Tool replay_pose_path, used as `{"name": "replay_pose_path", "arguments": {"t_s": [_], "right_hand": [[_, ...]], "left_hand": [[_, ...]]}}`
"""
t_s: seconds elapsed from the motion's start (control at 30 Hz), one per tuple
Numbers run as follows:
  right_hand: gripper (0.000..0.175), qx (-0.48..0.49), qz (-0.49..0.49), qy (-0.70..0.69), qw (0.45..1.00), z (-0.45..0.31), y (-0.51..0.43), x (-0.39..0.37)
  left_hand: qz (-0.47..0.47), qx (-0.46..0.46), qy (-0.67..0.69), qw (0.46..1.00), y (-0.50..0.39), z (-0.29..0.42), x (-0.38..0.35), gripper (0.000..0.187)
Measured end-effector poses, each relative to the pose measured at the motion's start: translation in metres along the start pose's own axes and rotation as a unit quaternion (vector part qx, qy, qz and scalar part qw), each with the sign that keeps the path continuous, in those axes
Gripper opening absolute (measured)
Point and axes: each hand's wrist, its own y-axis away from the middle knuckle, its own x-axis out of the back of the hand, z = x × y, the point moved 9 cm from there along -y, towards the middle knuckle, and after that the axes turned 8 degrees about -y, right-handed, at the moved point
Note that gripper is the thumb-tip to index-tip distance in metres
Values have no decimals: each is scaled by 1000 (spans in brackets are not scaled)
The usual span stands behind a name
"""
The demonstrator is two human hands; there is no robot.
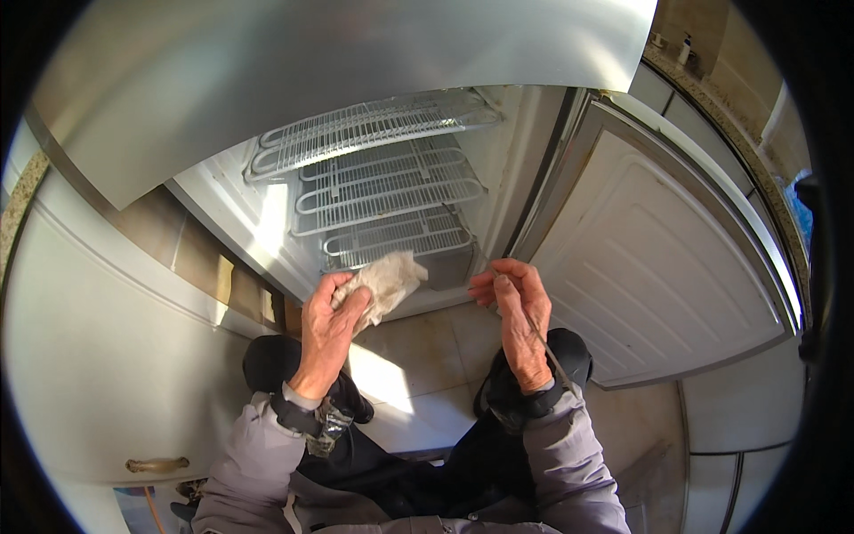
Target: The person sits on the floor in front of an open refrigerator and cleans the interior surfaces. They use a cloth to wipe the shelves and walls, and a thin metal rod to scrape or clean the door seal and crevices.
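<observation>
In front of me is an open freezer compartment with white wire-and-tube shelves point(390, 193) stacked inside. My left hand point(330, 327) grips a crumpled, stained cloth or paper wipe point(383, 287) before the lowest shelf. To the right, my right hand point(524, 314) holds a thin rod-like tool point(544, 344) between thumb and fingers; it runs back along the palm to the wrist, and its far tip is too fine to make out. The hands are apart. At the bottom of the compartment, behind them, is a grey bin or panel point(450, 267).
The freezer door point(657, 267) stands open on the right, beside cabinets under a stone counter point(720, 107). A closed metallic upper door point(333, 60) juts overhead. A white cabinet with a brass handle point(157, 465) is at left. Floor tiles point(427, 354) show between my knees.
</observation>
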Motion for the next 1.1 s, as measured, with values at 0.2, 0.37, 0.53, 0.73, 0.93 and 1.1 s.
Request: {"name": "replay_pose_path", "arguments": {"t_s": [0.2,0.37,0.53,0.73,0.93,1.1], "right_hand": [[22,137,-128,148,971,-57,33,-25],[35,326,-168,333,869,-80,41,-45],[41,344,-208,430,808,-67,33,-55],[37,339,-220,411,817,-65,31,-56],[36,317,-182,343,865,-75,25,-41],[30,303,-181,332,875,-74,21,-36]], "left_hand": [[-9,-29,26,999,-38,12,-33,35],[-55,-13,131,990,-64,23,-69,37],[-61,22,257,964,-79,25,-97,29],[-52,41,270,961,-88,14,-104,30],[-10,29,228,973,-93,8,-97,36],[-36,-1,182,983,-102,13,-99,35]]}}
